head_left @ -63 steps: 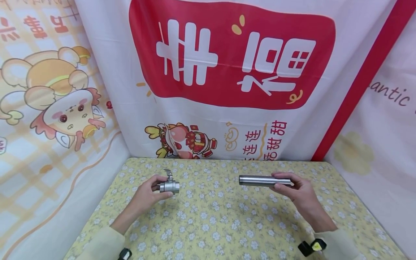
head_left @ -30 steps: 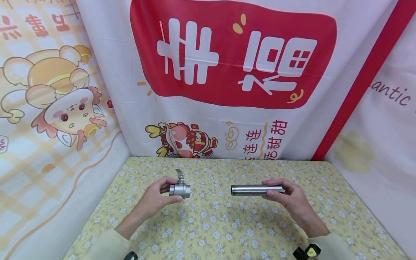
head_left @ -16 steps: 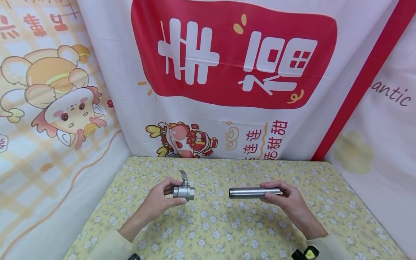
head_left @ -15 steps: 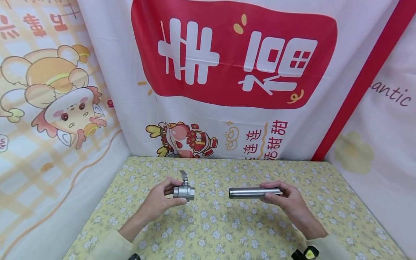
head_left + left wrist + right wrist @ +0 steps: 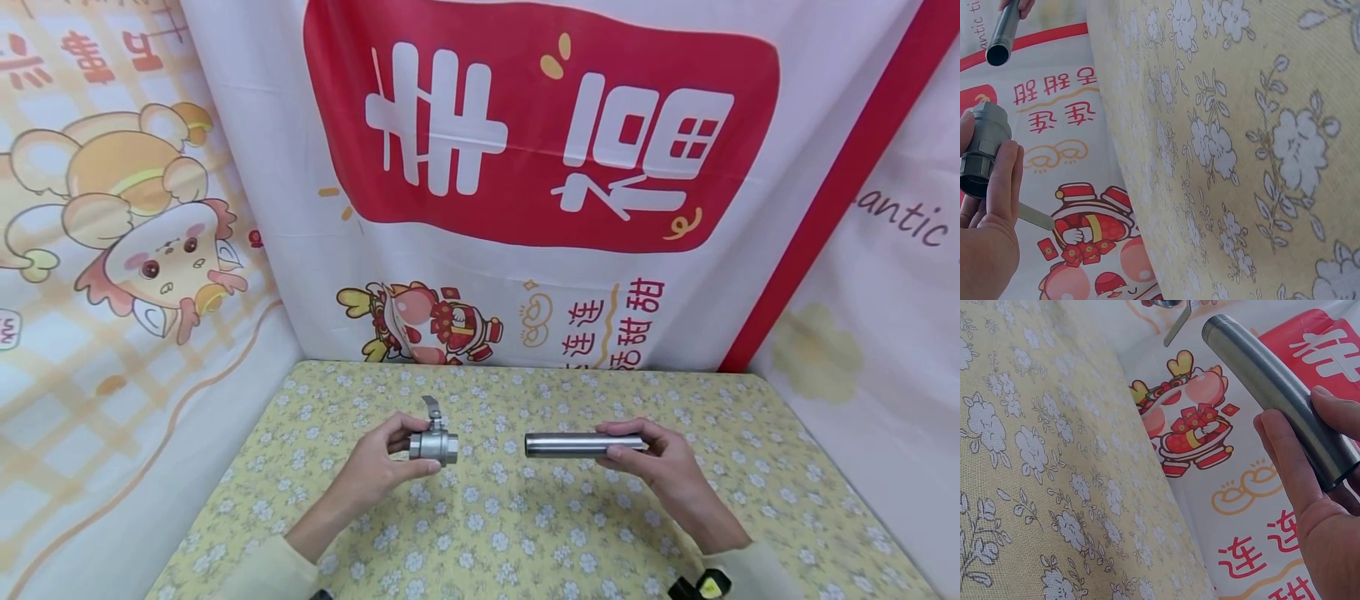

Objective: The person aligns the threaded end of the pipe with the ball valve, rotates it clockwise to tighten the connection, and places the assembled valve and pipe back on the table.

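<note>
Metal valve (image 5: pixel 435 448) is pinched in the left hand (image 5: pixel 377 463), lever (image 5: pixel 432 407) sticking up, over the flowery table (image 5: pixel 480 525) a bit left of the middle. Right hand (image 5: pixel 670 468) is clamped on a metal pipe (image 5: pixel 564 446) over to the right, held roughly level and pointing at the valve, not touching.

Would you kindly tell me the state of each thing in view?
Left-hand grip, holding the valve.
Right-hand grip, holding the pipe.
Valve, held, apart from the pipe.
Lever, sticking out; whether open or closed, unclear.
Pipe, held, open end facing the valve.
Tablecloth, spread out.
Printed backdrop, hanging.
</note>
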{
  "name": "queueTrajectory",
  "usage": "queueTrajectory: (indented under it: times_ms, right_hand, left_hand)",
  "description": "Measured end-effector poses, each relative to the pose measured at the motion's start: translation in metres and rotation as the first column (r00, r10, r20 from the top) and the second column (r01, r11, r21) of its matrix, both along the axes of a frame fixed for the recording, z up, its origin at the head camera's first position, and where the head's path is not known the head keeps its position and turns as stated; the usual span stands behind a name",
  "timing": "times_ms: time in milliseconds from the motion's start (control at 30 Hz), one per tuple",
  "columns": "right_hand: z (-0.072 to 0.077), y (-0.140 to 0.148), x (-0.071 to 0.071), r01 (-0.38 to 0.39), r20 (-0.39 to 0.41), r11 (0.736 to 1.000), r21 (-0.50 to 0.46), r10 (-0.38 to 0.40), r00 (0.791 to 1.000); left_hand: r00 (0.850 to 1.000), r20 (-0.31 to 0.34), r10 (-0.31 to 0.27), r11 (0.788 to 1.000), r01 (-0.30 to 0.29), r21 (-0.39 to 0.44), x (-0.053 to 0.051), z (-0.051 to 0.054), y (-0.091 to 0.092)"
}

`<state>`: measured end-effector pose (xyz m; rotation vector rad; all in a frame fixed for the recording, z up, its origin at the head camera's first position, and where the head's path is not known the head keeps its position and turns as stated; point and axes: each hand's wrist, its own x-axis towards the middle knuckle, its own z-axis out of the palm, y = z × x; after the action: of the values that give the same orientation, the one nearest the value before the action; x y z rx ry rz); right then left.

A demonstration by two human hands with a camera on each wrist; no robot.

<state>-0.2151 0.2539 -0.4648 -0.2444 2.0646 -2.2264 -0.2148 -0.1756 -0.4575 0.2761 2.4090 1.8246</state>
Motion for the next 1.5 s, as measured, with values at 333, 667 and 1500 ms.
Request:
queueTrajectory:
  times_ms: [333,667,1500]
  right_hand:
    - [-0.003,-0.002,-0.002,-0.011,0.018,1.0,0.012,0.011,1.0]
    - [-0.002,-0.01,-0.001,-0.003,0.023,1.0,0.017,0.003,1.0]
    - [-0.007,-0.018,-0.004,-0.024,0.018,1.0,-0.012,0.024,1.0]
  left_hand:
    - [1.0,0.009,-0.024,1.0,0.024,0.017,0.0,0.0,0.009]
    - [0.999,0.002,-0.035,0.998,0.035,0.043,-0.001,-0.002,0.02]
    - [0.999,-0.008,-0.052,0.997,0.053,0.061,-0.002,-0.002,0.036]
